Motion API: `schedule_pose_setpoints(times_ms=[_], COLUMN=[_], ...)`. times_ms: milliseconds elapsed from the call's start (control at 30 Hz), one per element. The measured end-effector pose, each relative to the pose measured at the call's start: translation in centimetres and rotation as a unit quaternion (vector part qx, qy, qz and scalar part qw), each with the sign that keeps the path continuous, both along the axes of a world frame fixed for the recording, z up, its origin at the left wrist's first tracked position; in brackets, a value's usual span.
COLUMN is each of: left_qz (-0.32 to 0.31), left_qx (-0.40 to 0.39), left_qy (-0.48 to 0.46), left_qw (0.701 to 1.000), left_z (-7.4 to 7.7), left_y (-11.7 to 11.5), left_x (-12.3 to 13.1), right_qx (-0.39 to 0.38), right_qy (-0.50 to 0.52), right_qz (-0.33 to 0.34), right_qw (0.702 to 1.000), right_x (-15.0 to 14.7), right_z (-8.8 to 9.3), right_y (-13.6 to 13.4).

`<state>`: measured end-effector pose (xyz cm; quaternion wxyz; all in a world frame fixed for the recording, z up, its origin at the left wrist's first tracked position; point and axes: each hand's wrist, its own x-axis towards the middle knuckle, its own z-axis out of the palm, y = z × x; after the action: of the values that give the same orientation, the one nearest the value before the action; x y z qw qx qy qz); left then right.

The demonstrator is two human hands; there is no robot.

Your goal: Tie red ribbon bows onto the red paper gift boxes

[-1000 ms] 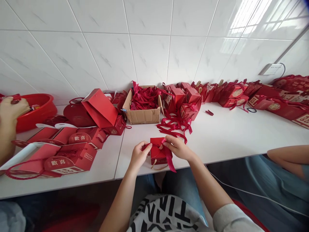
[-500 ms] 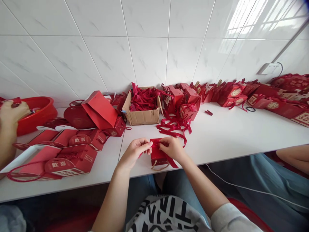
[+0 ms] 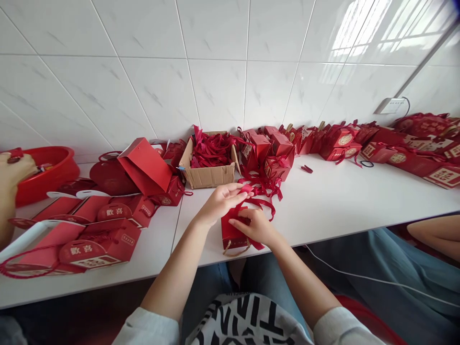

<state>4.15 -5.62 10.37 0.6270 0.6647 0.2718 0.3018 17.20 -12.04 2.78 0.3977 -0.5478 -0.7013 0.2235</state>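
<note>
A small red gift box (image 3: 230, 233) with a gold cord handle lies near the table's front edge, right before me. My left hand (image 3: 224, 203) is raised above its far side, thumb and fingers pinching a red ribbon (image 3: 246, 188). On the box's top rests my right hand (image 3: 253, 224), its fingers curled and pressed at the ribbon where it crosses the box; the fingertips partly hide that spot. A ribbon end sticks out below my right hand at the box's right side. Just beyond, loose red ribbons (image 3: 264, 203) lie on the white table.
A cardboard box (image 3: 210, 176) full of red ribbons stands by the wall. Red boxes with ribbons (image 3: 278, 165) line the wall to the right. Open red boxes (image 3: 100, 242) crowd the left. Another person's hand (image 3: 16, 175) is at a red basin (image 3: 68, 165).
My left hand has moved up and to the right, drawing the ribbon over the box's far side. My right hand has shifted slightly down onto the box.
</note>
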Motion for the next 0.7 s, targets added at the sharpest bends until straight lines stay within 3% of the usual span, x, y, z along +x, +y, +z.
schedule_pose_setpoints(times_ms=[67,233,400,567,700], left_qz=[-0.002,0.128,0.113,0.145,0.157], left_qx=[0.014,0.1,0.149,0.159,0.201], left_qy=[-0.001,0.039,0.119,0.067,0.058], left_qw=[1.0,0.986,0.975,0.974,0.965], left_z=[-0.9,-4.2,-6.8,-8.1,-8.3], left_y=[0.1,-0.2,-0.8,-0.7,-1.0], left_x=[-0.4,-2.7,-3.6,-3.3,-3.3], right_qx=[-0.01,-0.027,-0.034,-0.04,-0.033], right_qy=[0.021,0.07,0.088,0.072,0.075], right_qz=[-0.012,0.027,0.064,0.049,0.035], right_qw=[1.0,0.997,0.993,0.995,0.996], right_x=[-0.1,0.1,0.5,0.4,0.1], right_z=[-0.3,-0.4,0.0,0.0,-0.3], right_y=[0.1,0.0,-0.2,-0.2,-0.3])
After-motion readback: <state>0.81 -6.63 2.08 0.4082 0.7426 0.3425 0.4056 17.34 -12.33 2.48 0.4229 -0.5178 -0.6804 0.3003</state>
